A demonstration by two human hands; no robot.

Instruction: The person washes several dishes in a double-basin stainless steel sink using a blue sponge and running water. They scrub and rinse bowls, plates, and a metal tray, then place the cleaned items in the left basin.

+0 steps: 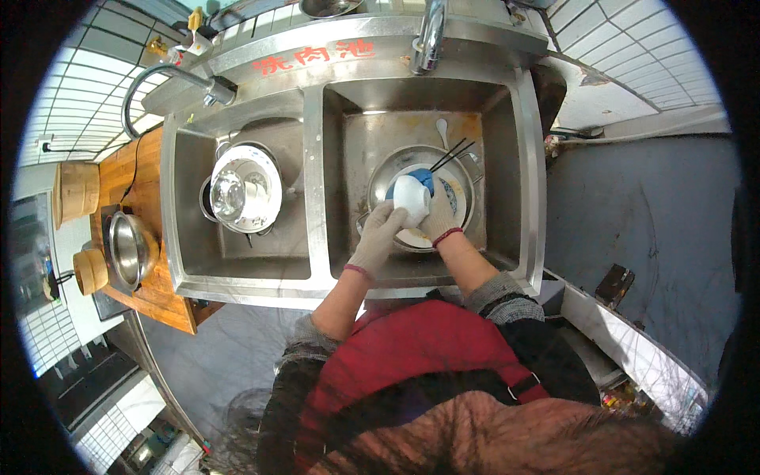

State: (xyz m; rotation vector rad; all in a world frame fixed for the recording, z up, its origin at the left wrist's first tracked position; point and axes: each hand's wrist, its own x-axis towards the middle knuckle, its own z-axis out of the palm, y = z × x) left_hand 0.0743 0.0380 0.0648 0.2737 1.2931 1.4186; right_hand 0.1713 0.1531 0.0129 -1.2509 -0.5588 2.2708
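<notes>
Over the right sink basin, my left hand (383, 228) in a pale knit glove grips a small white bowl (411, 199), tilted on its side. On the bowl's far side, my right hand (437, 212), gloved too, holds a blue cloth (423, 176) against it; the bowl hides part of the fingers. Beneath both hands stands a round metal pan (380, 169) with handles, with plates (461, 185) lying in it. Two dark chopsticks (454, 154) slant out past the cloth. Beyond the pan's far rim a white spoon (442, 132) rests on the sink floor.
A metal divider (315, 178) separates the left basin, where a stacked white dish (270, 178) holds a clear glass bowl (227, 197). Faucets (428, 44) rise behind. Left, a wooden counter (145, 178) carries a steel bowl (126, 249) and bamboo steamers (77, 184).
</notes>
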